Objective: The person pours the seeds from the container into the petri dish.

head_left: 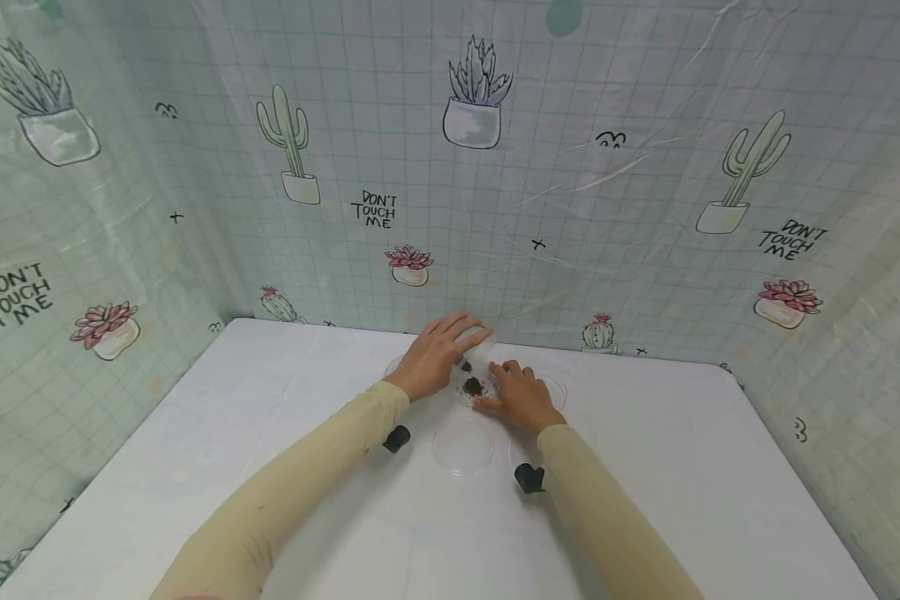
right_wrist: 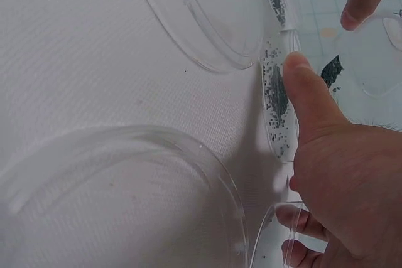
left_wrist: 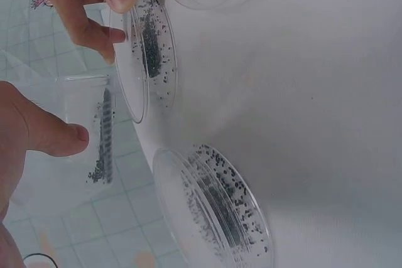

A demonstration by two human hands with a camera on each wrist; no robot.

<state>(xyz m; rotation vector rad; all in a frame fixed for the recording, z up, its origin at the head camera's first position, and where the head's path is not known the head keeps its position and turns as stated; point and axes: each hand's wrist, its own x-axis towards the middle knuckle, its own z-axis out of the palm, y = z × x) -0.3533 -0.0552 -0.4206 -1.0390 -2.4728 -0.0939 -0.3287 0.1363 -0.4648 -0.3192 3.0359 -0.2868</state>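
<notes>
My left hand grips a clear plastic container with dark granules along its lower side. It is tilted over a clear petri dish, which has a pile of dark granules and scattered grains around it. My right hand holds this dish at its edge, fingers on the far side and thumb at the near rim. Part of the container is hidden behind the left fingers in the head view.
Behind the left hand a petri dish holds dark granules. Another clear dish lies nearer on the white table. More clear dishes sit around my right hand and partly under its sleeve. A patterned curtain rises behind the table.
</notes>
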